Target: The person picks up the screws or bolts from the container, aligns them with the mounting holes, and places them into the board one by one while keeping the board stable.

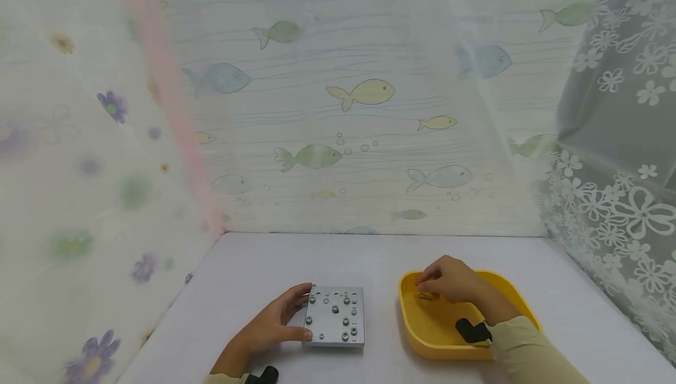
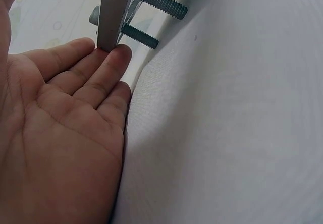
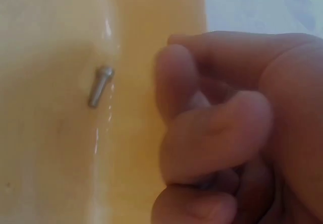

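My left hand [image 1: 274, 322] holds a square silver metal plate [image 1: 328, 324] by its left side, thumb at the near corner and fingers at the far one. Several socket-head screws [image 1: 335, 309] stand in the plate's holes. In the left wrist view, threaded screw ends [image 2: 161, 2] stick out beneath it, and fingertips [image 2: 120, 57] touch its edge. Over the far left part of a yellow tray [image 1: 405, 316], my right hand [image 1: 451, 280] reaches down with loosely bent fingers. A small screw [image 3: 102, 85] lies in the tray, apart from the fingers in the right wrist view.
The plate and tray stand side by side on a white tabletop [image 1: 380, 260]. A fish-patterned curtain [image 1: 369, 196] hangs behind it, a flowered one [image 1: 105, 196] at left and a lacy sheer one [image 1: 628, 208] at right. Black straps with camera pieces [image 1: 472, 331] sit on the wrists.
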`<action>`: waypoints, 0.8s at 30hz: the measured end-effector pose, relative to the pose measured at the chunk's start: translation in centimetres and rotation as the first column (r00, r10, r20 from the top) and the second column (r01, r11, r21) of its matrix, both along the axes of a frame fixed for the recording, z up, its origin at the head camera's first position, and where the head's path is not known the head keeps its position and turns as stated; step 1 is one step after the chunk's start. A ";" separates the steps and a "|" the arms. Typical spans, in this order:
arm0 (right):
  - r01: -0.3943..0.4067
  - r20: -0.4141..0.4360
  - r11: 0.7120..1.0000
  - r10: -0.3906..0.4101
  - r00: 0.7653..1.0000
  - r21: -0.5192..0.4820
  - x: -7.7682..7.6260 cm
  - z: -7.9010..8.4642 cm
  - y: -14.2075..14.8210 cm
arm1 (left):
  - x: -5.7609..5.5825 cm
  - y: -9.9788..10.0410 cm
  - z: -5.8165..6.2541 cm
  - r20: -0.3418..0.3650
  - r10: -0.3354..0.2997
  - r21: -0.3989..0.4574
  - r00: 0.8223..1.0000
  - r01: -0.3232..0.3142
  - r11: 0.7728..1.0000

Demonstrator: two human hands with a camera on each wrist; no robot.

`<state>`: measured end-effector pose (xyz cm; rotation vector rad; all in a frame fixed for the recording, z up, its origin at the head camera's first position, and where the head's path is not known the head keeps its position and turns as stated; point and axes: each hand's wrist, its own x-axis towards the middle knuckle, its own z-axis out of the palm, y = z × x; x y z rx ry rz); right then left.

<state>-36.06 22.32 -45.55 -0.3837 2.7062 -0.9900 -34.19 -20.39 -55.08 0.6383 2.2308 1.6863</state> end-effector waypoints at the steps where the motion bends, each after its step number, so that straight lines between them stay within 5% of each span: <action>1: 0.015 0.012 1.000 -0.016 1.000 0.015 0.0 -0.1 0.1 | 0.0 0.0 0.0 0.000 0.000 -0.001 1.000 0.000 1.000; 10: 0.026 0.082 0.997 -0.032 0.996 0.074 0.5 -0.5 0.2 | 0.1 0.1 0.0 0.003 0.005 -0.008 1.000 -0.005 1.000; 24: 0.055 -0.025 0.982 -0.051 0.998 0.179 0.2 -1.3 -0.5 | -0.1 0.1 -0.1 -0.003 0.005 -0.014 1.000 -0.005 1.000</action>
